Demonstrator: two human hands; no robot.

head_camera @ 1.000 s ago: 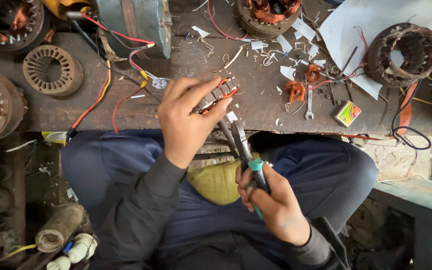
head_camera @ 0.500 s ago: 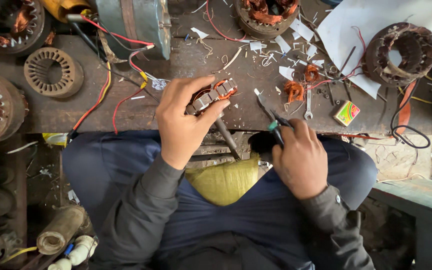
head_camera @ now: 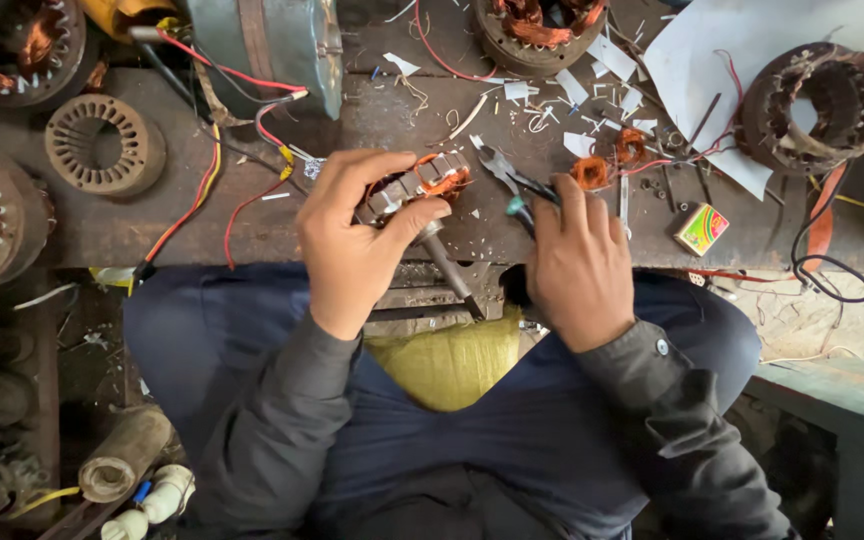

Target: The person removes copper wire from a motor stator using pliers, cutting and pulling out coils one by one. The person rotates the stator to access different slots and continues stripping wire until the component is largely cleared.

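small rotor point(head_camera: 417, 190): wound with copper wire, steel segments showing, raised just over the near edge of the workbench, middle of the scene; thin steel shaft slanting down and right from it toward the lap.
left hand point(head_camera: 352, 240): closed around the small rotor, thumb under it, fingers curled over the top; grips it firmly.
right hand point(head_camera: 577, 260): closed on the pliers, knuckles up, just right of the small rotor, apart from the left hand.
pliers point(head_camera: 512, 185): dark jaws pointing far and left, tips close beside the small rotor's right end; whether touching the winding, cannot tell; green-blue handle mostly hidden in the fist.
workbench point(head_camera: 152, 225): dark, worn, running left to right across the far half, littered with paper scraps and wire bits.
bare stator ring point(head_camera: 104, 145): rusty, slotted, lying flat at far left on the workbench.
motor housing point(head_camera: 272, 45): grey-green metal, far of the left hand, with red and yellow wires trailing toward the near edge.
wound stator point(head_camera: 832, 100): dark, far right, resting on a white sheet.
small box point(head_camera: 702, 228): bright, multicoloured, right of the right hand, near the bench edge.
yellow-green sack point(head_camera: 447, 360): on the lap, between the dark blue trouser legs.
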